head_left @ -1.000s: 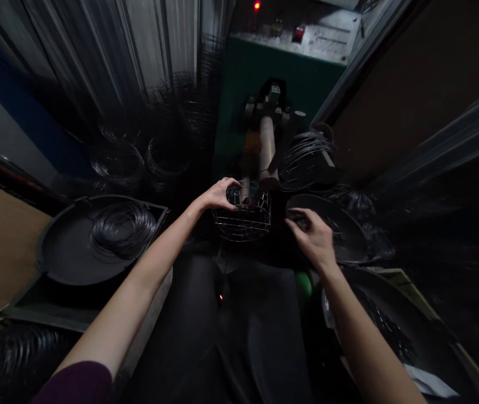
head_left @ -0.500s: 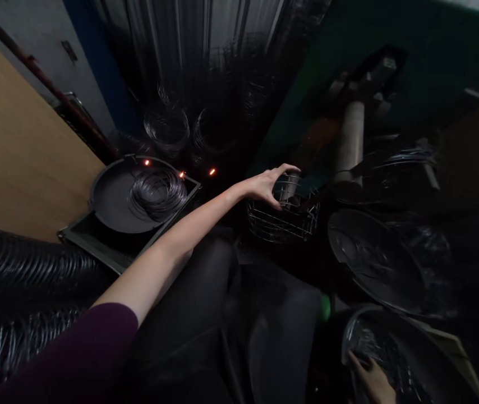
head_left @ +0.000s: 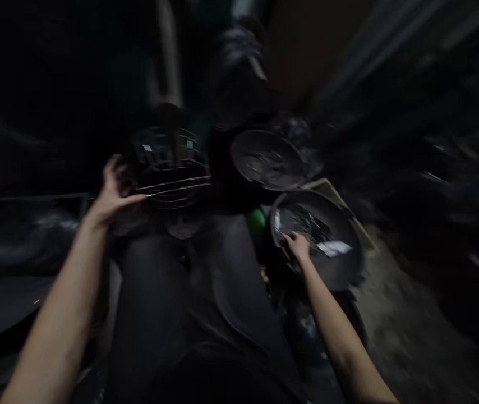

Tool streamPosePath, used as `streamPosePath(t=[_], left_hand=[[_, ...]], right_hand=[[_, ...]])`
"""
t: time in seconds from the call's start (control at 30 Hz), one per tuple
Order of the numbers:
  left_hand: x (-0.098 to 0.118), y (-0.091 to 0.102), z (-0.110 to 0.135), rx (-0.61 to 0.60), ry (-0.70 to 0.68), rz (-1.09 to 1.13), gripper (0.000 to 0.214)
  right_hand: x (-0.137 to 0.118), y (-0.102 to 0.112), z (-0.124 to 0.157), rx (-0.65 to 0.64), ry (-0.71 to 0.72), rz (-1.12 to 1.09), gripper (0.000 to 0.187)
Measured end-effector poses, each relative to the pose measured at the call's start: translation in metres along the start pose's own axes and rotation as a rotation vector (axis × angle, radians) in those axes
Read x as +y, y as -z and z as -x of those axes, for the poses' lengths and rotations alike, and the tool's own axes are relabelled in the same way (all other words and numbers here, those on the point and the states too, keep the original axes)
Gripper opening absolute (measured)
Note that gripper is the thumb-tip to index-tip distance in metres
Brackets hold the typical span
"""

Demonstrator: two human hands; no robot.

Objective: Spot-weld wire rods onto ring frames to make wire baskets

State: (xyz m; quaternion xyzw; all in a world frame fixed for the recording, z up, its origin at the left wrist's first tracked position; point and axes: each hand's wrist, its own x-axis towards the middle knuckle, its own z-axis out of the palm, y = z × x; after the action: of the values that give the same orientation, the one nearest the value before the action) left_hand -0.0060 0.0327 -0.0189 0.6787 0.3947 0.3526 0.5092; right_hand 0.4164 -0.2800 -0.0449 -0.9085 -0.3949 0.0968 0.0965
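Note:
My left hand (head_left: 114, 192) is at the left side of a round wire basket (head_left: 183, 183), thumb stretched toward its wires and fingers apart from the thumb. Whether the thumb touches the wire is blurred. Over a dark round pan (head_left: 340, 269), my right hand (head_left: 298, 247) reaches to the left inner rim with its fingers drawn together. What they pinch, if anything, is too dark to make out. Small dark, shiny pieces (head_left: 313, 221) and a whitish scrap (head_left: 334, 248) lie in this pan.
Behind the pan stands another dark round pan (head_left: 267, 160) with pieces in it. A pale crate edge (head_left: 361, 230) shows at the right. A green object (head_left: 256, 223) sits beside my right knee. A wide dark dish (head_left: 8, 303) is at the left. Much is blurred.
The view has swung to the right, so the basket and pans appear further left. My left hand has opened wider at the basket's left side. My right hand remains at its pan.

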Motion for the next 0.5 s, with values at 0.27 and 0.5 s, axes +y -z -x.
streamPosePath(t=[0.27,0.5], left_hand=[[-0.017,-0.002,-0.028,0.082,0.043,0.043,0.132],[-0.01,-0.004,-0.025,0.167,0.054,0.019,0.128]], right_hand=[[0.057,-0.017,-0.007,-0.082,-0.115,0.032,0.015],[0.031,-0.032,-0.047,-0.076,-0.071,-0.109,0.027]])
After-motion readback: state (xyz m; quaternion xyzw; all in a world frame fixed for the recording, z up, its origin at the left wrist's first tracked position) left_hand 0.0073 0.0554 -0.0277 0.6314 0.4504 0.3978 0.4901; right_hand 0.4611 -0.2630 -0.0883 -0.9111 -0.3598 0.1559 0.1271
